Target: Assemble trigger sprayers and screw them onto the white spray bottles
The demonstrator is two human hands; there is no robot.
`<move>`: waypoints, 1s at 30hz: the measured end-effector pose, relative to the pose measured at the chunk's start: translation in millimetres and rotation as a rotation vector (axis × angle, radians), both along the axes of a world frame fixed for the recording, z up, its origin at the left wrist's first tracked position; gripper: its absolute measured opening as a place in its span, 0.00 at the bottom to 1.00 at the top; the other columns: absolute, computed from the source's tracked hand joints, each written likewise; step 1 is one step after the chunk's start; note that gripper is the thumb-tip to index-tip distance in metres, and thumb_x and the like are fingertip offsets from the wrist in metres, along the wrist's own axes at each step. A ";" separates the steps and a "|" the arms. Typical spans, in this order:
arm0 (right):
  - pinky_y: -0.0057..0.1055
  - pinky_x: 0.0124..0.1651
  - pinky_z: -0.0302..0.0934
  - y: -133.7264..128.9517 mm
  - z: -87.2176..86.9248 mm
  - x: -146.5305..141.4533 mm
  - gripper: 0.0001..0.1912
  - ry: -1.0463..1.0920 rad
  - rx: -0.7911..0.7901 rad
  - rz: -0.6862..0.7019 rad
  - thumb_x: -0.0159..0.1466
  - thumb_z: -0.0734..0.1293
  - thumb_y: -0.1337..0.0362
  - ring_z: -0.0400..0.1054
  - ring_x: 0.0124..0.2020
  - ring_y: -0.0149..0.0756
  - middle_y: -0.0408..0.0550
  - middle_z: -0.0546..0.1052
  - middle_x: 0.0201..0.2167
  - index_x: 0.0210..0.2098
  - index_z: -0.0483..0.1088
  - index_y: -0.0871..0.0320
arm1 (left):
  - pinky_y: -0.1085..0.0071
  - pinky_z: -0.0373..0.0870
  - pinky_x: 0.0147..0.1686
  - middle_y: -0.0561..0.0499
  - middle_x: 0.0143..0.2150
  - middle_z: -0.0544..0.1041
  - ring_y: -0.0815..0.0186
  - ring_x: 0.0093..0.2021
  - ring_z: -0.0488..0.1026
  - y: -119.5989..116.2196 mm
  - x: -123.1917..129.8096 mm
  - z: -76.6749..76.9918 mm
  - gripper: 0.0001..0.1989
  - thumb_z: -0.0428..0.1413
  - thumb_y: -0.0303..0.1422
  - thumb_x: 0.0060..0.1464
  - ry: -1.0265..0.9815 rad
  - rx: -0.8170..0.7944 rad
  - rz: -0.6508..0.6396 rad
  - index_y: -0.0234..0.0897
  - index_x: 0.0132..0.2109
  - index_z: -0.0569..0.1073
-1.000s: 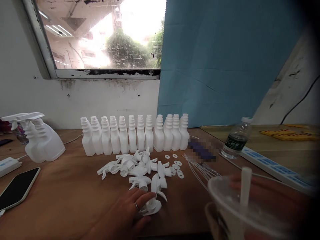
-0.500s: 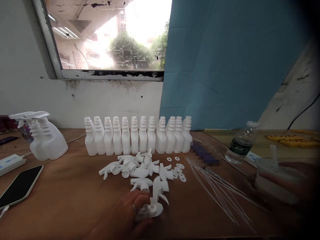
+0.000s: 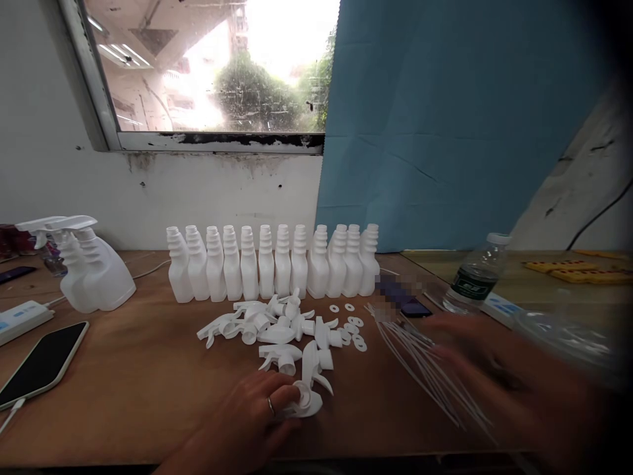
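Note:
My left hand, with a ring on one finger, lies at the front of the table, its fingers closed round a white trigger spray head. Just behind it are more white spray heads in a loose pile. At the right, my right hand is smeared by motion over the thin white tubes; whether it holds anything cannot be made out. Small white ring gaskets lie between the pile and the tubes. A clear plastic cup sits behind the right hand, partly hidden.
Several white bottles stand uncapped in a row at the back. Fitted spray bottles stand at the left, near a phone and a power strip. A water bottle and another phone are at the right.
My right hand has let go of the cup and moved left over the tubes. My left hand stays on its spray head. The view has shifted slightly.

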State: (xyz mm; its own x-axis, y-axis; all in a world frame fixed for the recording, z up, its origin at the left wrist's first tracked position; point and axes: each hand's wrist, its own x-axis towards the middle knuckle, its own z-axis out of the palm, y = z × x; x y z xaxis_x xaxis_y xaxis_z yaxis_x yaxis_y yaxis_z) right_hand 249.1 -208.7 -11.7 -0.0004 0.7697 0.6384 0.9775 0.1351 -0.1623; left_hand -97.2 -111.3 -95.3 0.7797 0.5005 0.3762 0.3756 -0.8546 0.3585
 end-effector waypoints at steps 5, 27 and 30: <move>0.34 0.59 0.64 31.2 -9.5 -99.9 0.12 0.008 -0.463 0.556 0.67 0.65 0.60 0.68 0.58 0.38 0.43 0.72 0.57 0.50 0.72 0.45 | 0.66 0.71 0.45 0.50 0.50 0.76 0.61 0.45 0.74 0.9 0.1 -0.3 0.12 0.56 0.28 0.60 -0.008 0.020 -0.007 0.42 0.49 0.66; 0.37 0.54 0.59 48.8 -26.2 -123.4 0.10 -0.017 -0.517 0.648 0.68 0.63 0.70 0.69 0.47 0.35 0.41 0.77 0.47 0.44 0.73 0.51 | 0.74 0.70 0.40 0.51 0.43 0.77 0.66 0.41 0.75 5.7 -0.4 6.6 0.11 0.56 0.28 0.61 -0.055 -0.068 -0.082 0.42 0.50 0.70; 0.44 0.60 0.57 44.4 -30.5 -125.9 0.16 -0.049 -0.513 0.581 0.67 0.62 0.71 0.65 0.56 0.40 0.43 0.69 0.61 0.52 0.70 0.50 | 0.73 0.71 0.42 0.51 0.45 0.77 0.65 0.43 0.75 4.8 -0.5 9.0 0.10 0.56 0.29 0.61 -0.044 -0.072 -0.082 0.41 0.50 0.70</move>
